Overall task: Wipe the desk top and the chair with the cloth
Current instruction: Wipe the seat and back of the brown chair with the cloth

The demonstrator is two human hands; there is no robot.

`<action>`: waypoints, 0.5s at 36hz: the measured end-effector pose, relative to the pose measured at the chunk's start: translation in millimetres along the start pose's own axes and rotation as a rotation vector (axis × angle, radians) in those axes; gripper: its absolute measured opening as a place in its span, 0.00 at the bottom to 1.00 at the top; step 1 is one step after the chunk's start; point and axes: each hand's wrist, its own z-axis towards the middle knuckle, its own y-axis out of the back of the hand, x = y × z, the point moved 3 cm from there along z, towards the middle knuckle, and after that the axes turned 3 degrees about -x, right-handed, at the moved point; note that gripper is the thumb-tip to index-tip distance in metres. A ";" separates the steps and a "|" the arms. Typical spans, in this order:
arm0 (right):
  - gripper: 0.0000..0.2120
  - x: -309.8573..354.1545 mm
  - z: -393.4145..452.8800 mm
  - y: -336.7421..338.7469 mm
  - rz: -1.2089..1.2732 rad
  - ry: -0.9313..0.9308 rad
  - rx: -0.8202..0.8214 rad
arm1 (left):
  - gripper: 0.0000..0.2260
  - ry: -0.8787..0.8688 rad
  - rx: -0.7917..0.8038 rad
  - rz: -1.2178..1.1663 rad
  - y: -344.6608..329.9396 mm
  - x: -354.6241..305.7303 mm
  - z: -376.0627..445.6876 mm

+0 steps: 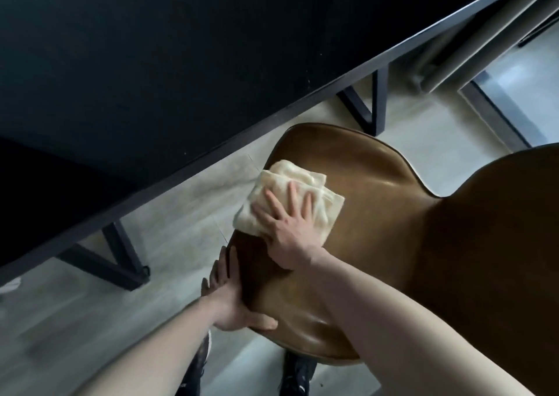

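Cream cloth (pixel 284 199) folded on chair (pixel 363 214) seat's near-table (pixel 151 62) edge, overhanging. Right hand (pixel 290 229) flat on cloth, grip open, pressing. Left hand (pixel 233 301) clamped on seat rim. Risk: slipping off glossy edge, unfolding, or pushing chair away.

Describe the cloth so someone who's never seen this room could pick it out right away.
Find the brown chair beside the black desk. On the seat's front edge nearest the desk, the right hand presses flat on the cloth. It is the only pale cream, folded fabric against the smooth brown seat.
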 end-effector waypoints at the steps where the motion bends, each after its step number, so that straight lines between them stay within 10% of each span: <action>1: 0.34 1.2 6.7 1.6 -0.012 0.038 0.020 | 0.78 0.020 0.004 0.013 0.5 -1.8 0.0; 9: 0.32 -39.9 -12.2 11.4 -0.030 0.106 -0.034 | 0.79 0.066 0.085 0.009 4.8 -4.3 1.5; 18: 0.29 -170.7 -111.7 22.8 -0.128 -0.305 -0.019 | 0.78 0.024 0.073 -0.019 3.3 -3.5 -4.4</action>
